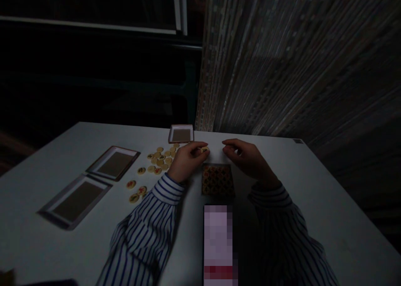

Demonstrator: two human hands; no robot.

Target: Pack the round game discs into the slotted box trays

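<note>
Left hand: the left hand (188, 160) pinches one round game piece (204, 149) between its thumb and fingertips. The other fingers curl in.
Right hand: the right hand (249, 158) is just off to the side of the left one, with its fingers curled and the tips pointing at the held piece. It is too dark to tell if it pinches anything.
Where the piece is: it is up off the worktop (313, 202), in the gap between the two hands, just past the far edge of the patterned box (217, 179).
Which hand is nearer: the left hand has the piece already. The right fingertips are near it but not touching.
Shape of the piece: it is a flat, pale circle with a mark on top, so it has no long side. The mark is too small to read.
Patterned box: a small dark square with a red and gold crisscross top. It lies flat between the two wrists, closer to the person than the held piece.
Pile: a pile of round pieces (160, 158) lies just to the left of the left hand, touching each other here and there.
Loose pieces: a few loose pieces (136, 190) lie nearer the person, beside the left striped sleeve (147, 227).
Trays: a small tray (181, 134) sits just beyond the pile. Two bigger trays (114, 162) lie side by side, well to the left.
Light: the room is very dim.
</note>
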